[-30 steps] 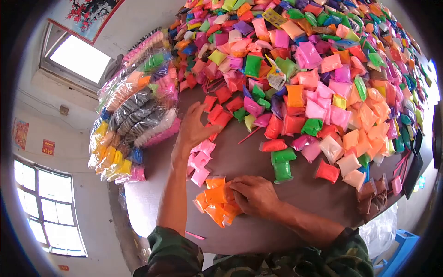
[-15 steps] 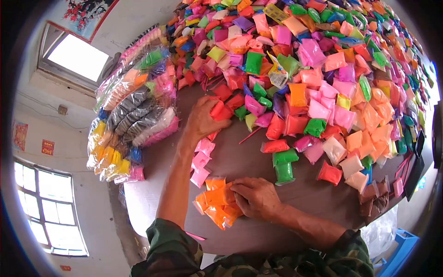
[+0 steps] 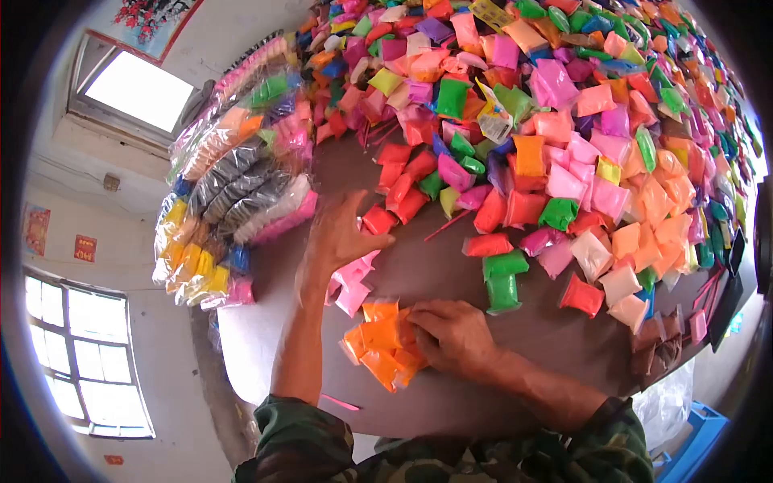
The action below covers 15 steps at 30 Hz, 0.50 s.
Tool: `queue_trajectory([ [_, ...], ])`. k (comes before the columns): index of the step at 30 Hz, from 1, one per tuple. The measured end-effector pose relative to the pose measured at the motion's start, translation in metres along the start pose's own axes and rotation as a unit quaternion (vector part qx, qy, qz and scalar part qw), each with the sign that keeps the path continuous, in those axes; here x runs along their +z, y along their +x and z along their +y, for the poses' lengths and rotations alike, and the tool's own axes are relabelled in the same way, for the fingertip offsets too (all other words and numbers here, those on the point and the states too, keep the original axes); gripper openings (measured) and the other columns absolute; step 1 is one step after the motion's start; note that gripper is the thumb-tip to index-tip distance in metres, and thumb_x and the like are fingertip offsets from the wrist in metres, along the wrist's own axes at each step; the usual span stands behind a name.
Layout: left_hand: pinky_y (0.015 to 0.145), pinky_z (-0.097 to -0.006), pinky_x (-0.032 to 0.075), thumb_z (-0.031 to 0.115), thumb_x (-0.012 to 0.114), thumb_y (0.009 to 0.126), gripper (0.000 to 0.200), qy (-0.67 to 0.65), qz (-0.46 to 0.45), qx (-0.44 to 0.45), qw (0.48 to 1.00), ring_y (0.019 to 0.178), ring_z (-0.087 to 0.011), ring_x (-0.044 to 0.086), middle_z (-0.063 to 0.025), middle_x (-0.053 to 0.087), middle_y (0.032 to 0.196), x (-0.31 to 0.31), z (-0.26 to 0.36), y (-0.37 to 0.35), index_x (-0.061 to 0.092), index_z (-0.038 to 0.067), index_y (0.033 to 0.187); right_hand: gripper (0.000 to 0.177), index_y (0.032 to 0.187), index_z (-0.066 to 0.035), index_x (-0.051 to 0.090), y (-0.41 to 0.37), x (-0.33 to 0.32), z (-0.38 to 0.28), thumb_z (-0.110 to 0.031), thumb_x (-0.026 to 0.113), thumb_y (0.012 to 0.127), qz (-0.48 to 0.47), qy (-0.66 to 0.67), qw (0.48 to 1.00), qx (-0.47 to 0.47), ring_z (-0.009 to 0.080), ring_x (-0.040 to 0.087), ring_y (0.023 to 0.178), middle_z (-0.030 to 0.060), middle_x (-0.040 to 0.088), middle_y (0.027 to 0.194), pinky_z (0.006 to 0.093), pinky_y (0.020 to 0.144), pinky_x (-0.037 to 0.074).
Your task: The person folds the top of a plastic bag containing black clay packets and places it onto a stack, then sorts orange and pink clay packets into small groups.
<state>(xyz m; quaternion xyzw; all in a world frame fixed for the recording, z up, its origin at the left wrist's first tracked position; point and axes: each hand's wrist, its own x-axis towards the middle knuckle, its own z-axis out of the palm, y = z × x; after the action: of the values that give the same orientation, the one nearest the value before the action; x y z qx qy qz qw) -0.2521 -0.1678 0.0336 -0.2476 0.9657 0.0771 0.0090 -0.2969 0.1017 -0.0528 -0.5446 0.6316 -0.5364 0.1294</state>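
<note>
My left hand (image 3: 342, 229) is open, its thumb and fingers spread beside a red packet (image 3: 378, 219). More small red packets (image 3: 405, 196) lie in a group just beyond it. Pink packets (image 3: 351, 286) sit below that hand, partly covered by it. Closer to me, a cluster of orange packets (image 3: 382, 336) in clear film rests on the brown table (image 3: 451, 394). My right hand (image 3: 457, 338) is closed, with thumb and fingers pinching an orange packet at the cluster's right edge; the fingertips are partly hidden.
A large heap of colourful packets (image 3: 555, 193) covers the far and right side. Long clear bags of sorted packets (image 3: 241, 185) are stacked at the left. Brown packets (image 3: 656, 342) lie near the right edge, by a blue stool (image 3: 696, 435). A pink strip (image 3: 340, 402) lies in front.
My left hand has let go of the red packets and drawn back slightly toward me, opening out. Those packets now lie in a group on the table. My right hand stays at the orange packets.
</note>
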Motion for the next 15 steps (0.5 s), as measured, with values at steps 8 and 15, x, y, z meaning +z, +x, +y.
queue_trajectory([
  [8,0.110,-0.0476,0.048,0.044,0.089,0.073,0.081,-0.054,0.021,-0.054,0.997,0.129,-0.0385,0.060,-0.0215,0.065,0.136,0.024,-0.024,-0.032,0.062,0.004,0.137,0.023,0.103,-0.006,0.074,0.003,0.000,-0.002,-0.006,0.074,0.080,0.018,-0.006,1.000,-0.003,0.0304,0.074,0.091,0.0083,0.076,0.108,0.0433,0.076,0.059],
  [15,0.110,-0.0470,0.048,0.037,0.085,0.079,0.060,-0.074,0.028,-0.027,0.996,0.129,-0.0382,0.060,-0.0195,0.065,0.137,0.035,-0.049,-0.063,0.070,0.005,0.127,0.019,0.103,-0.006,0.073,0.002,0.002,-0.001,-0.008,0.072,0.084,0.017,-0.006,1.000,-0.003,0.0324,0.072,0.089,0.0099,0.074,0.106,0.0443,0.077,0.058],
])
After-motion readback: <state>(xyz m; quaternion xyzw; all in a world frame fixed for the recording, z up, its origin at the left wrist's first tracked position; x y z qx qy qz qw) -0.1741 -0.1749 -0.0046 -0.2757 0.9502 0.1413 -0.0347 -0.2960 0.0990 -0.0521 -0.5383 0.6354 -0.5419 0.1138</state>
